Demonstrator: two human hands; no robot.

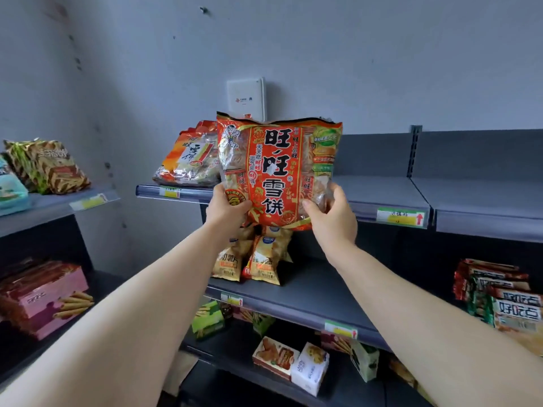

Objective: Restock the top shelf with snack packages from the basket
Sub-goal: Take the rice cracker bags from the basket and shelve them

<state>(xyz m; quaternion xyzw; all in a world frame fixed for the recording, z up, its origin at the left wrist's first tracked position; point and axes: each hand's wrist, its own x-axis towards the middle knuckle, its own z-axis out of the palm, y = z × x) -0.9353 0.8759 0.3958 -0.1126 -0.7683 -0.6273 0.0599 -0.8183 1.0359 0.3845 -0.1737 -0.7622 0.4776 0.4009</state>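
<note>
A large red and orange snack bag (279, 168) with big Chinese lettering stands upright in front of the grey top shelf (382, 195), held up at shelf height. My left hand (226, 208) grips its lower left corner and my right hand (332, 215) grips its lower right corner. Just behind it to the left, a second bag of the same kind (188, 160) lies tilted on the top shelf. No basket shows in this view.
To the right of the bags the top shelf is bare grey metal with a price tag (401, 217) on its rail. Small yellow chip bags (255, 257) stand on the shelf below. Boxed snacks fill lower shelves and a side shelf (58, 201) on the left. A white wall box (246, 98) hangs above.
</note>
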